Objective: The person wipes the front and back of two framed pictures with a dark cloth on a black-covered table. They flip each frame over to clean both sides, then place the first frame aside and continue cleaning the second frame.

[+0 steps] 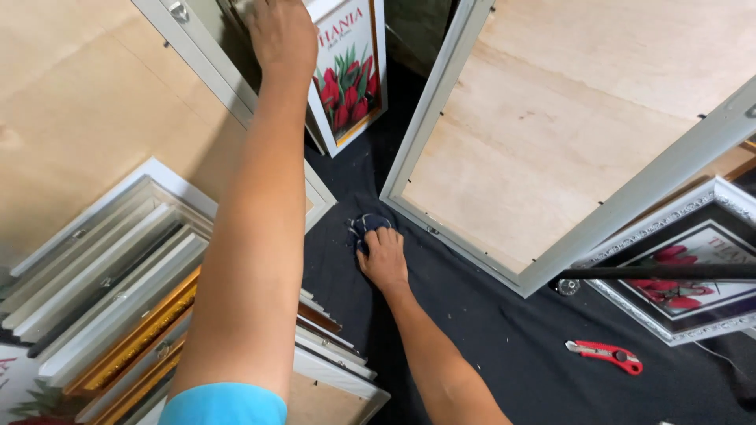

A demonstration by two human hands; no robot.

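The fingers (376, 238) of the right hand (383, 258) are curled together around a small dark blue rag (366, 226), pressing it onto the black cloth (488, 338) that covers the floor. The rag lies just beside the lower corner of a big white frame (472, 256) that rests face down, its plywood back showing. The left hand (277, 33) reaches far up to the top of the view, palm and fingers laid over the edge of another white frame (213, 67); whether those fingers close behind that edge I cannot tell. Just beside this hand stands a framed picture of red tulips (352, 75). Under the left arm lies a slanted stack of frames (118, 307), white, grey and gold. On the right, a silver ornate frame (685, 271) with a tulip print sits partly under the big one, a black bar crossing it. A red box cutter (605, 355) lies on the cloth, well apart from both hands.
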